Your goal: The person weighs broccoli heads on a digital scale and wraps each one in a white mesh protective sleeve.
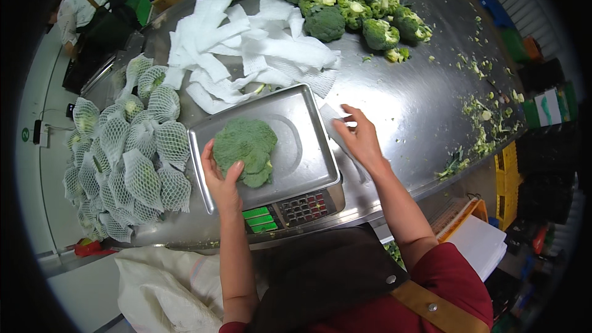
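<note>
A green broccoli head (245,151) rests on the metal pan (290,182) of a weighing scale, crown facing up. My left hand (222,179) is closed around its left and near side, with the thumb across the front. Beside the scale's right edge, my right hand (361,135) has its fingers curved and apart. Its thumb overlaps a flat, pale grey blade-like strip (330,117) lying along the scale; whether they touch I cannot tell. The scale's green display (260,219) and keypad (303,208) face me.
Netted broccoli (142,188) is piled at the left. White foam net sleeves (246,49) lie beyond the scale, with bare broccoli heads (354,9) heaped at the far side. Green trimmings (484,123) litter the steel table's (413,98) right edge. A white sack (166,283) hangs at the near left.
</note>
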A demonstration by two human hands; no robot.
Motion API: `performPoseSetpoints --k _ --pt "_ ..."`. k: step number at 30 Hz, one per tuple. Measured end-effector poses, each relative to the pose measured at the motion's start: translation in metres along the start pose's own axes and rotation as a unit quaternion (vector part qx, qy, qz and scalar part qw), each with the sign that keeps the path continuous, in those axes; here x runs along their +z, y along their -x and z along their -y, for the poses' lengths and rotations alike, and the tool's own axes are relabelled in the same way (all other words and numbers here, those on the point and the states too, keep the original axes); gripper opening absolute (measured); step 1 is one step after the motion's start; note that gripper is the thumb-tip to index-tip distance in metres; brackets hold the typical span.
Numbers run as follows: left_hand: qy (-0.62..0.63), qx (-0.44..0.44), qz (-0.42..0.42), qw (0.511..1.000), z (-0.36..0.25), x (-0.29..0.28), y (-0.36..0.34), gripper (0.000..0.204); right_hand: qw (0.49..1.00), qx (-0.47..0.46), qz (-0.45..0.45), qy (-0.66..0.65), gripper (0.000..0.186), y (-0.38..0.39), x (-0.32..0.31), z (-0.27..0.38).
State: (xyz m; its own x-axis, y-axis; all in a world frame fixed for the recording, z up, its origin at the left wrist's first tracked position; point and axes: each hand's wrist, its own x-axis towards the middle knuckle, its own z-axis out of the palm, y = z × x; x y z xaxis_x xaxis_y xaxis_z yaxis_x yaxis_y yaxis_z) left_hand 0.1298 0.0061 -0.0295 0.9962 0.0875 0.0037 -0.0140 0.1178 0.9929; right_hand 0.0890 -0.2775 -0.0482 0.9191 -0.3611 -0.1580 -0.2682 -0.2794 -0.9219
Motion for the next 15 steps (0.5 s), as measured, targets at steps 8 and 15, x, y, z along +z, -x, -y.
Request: performPoseSetpoints --k 8,15 --pt "-0.361 0.152 -0.076 0.917 -0.008 -0.018 0.014 0.070 0.965 0.047 -0.021 0.255 0.035 0.006 -0.018 -0.108" --pt "-0.054 0.089 0.161 0.981 -0.043 0.051 0.052 0.066 0.971 -0.050 0.100 -0.211 0.020 0.066 -0.026 0.046"
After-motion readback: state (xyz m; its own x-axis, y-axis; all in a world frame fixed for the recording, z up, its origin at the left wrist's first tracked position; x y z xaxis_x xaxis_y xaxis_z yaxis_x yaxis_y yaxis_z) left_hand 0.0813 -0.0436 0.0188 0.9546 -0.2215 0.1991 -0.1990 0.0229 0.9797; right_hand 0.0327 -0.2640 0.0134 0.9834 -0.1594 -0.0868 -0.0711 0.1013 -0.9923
